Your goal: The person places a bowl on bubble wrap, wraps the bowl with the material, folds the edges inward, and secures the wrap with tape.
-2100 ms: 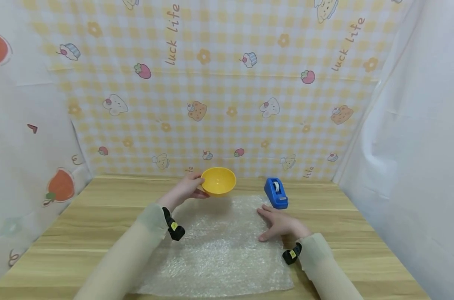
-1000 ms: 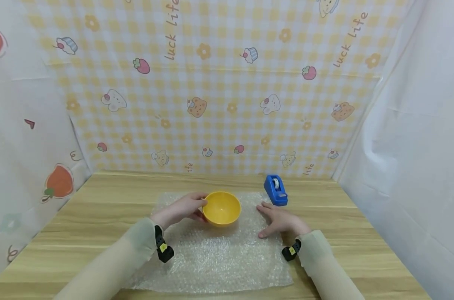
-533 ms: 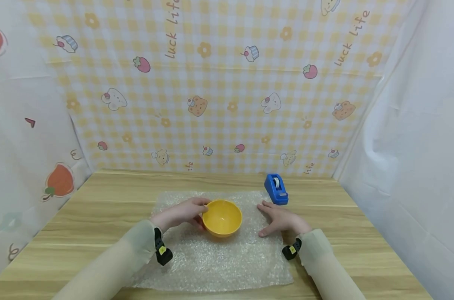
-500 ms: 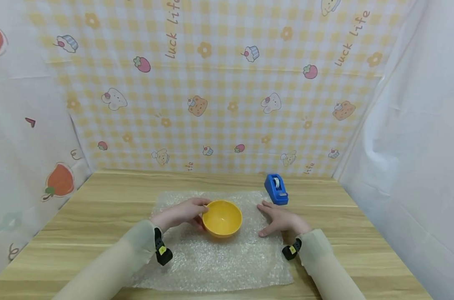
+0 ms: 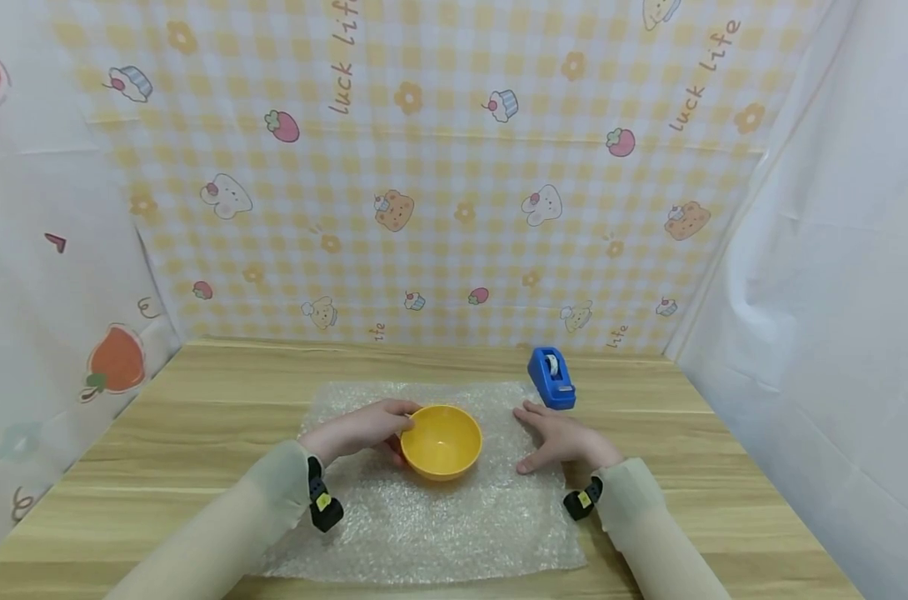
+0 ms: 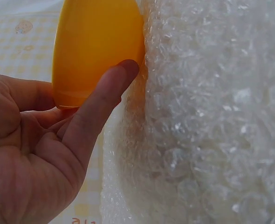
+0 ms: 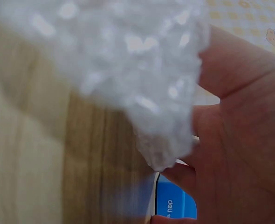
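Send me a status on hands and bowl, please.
Left hand gripping yellow bowl. Right hand touching bubble wrap, right edge. Bowl opening-up, over the wrap. Blue tape dispenser just beyond right hand, clear of bowl.

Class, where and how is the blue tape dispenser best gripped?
Probably across the long sides of the blue tape dispenser, coming from above on the person's right. Its body looks longer than wide, pointing roughly away from the person, so the right hand could span it; bubble wrap lies close on its left.
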`<action>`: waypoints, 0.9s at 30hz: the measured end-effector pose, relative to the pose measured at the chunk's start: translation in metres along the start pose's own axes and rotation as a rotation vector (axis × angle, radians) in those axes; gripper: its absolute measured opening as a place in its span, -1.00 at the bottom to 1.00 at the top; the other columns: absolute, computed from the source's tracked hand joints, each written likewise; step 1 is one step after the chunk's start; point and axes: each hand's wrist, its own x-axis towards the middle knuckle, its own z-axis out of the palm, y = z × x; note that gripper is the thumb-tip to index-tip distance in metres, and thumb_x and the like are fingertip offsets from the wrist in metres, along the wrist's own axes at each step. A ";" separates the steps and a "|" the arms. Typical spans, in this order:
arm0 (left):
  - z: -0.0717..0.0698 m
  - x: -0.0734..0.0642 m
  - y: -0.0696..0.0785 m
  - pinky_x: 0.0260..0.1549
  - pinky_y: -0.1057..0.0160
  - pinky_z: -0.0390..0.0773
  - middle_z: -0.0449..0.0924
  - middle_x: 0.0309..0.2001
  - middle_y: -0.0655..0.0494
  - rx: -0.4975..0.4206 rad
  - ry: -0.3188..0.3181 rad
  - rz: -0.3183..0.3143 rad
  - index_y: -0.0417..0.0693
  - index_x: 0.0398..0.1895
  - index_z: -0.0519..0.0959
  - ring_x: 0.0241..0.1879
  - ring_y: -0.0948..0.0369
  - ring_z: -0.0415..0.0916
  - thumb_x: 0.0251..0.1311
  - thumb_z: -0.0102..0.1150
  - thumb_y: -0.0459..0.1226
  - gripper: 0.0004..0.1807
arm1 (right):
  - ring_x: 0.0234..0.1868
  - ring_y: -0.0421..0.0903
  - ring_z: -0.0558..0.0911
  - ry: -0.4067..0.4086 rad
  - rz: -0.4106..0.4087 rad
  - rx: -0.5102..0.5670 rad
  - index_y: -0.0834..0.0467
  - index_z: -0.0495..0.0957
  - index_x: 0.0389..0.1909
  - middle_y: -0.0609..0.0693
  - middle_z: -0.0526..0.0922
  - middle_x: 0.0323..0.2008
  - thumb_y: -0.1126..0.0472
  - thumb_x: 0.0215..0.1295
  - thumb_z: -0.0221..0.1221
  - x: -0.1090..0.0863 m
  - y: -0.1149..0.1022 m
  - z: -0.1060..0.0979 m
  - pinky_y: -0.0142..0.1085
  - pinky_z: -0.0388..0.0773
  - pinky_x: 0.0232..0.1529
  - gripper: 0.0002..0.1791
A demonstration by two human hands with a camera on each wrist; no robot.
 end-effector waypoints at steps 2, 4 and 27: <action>0.000 0.000 -0.001 -0.37 0.18 0.66 0.57 -0.13 -0.05 -0.013 -0.008 -0.002 -0.25 0.30 0.35 -0.40 0.10 0.56 0.40 -0.10 -0.30 -0.56 | 0.46 0.24 0.02 -0.003 -0.002 0.001 0.17 0.15 0.47 0.22 0.01 0.48 -0.16 -0.05 0.44 0.000 -0.001 0.000 0.27 0.02 0.33 0.10; -0.001 0.000 -0.002 -0.37 0.18 0.66 0.57 -0.14 -0.06 -0.027 -0.015 -0.004 -0.26 0.31 0.34 -0.40 0.10 0.56 0.41 -0.11 -0.31 -0.56 | 0.46 0.24 0.02 -0.006 -0.004 -0.001 0.17 0.15 0.47 0.22 0.01 0.48 -0.16 -0.05 0.44 -0.001 -0.001 0.000 0.26 0.02 0.34 0.10; 0.000 -0.016 -0.003 -0.18 0.12 0.62 0.48 0.06 -0.30 0.001 -0.058 0.031 -0.08 0.50 0.07 -0.28 0.13 0.54 0.26 0.16 0.08 -0.14 | 0.35 0.20 0.28 0.002 0.127 0.166 0.26 0.34 0.33 0.21 0.35 0.33 -0.01 0.18 0.33 0.006 -0.018 -0.018 0.14 0.24 0.29 -0.24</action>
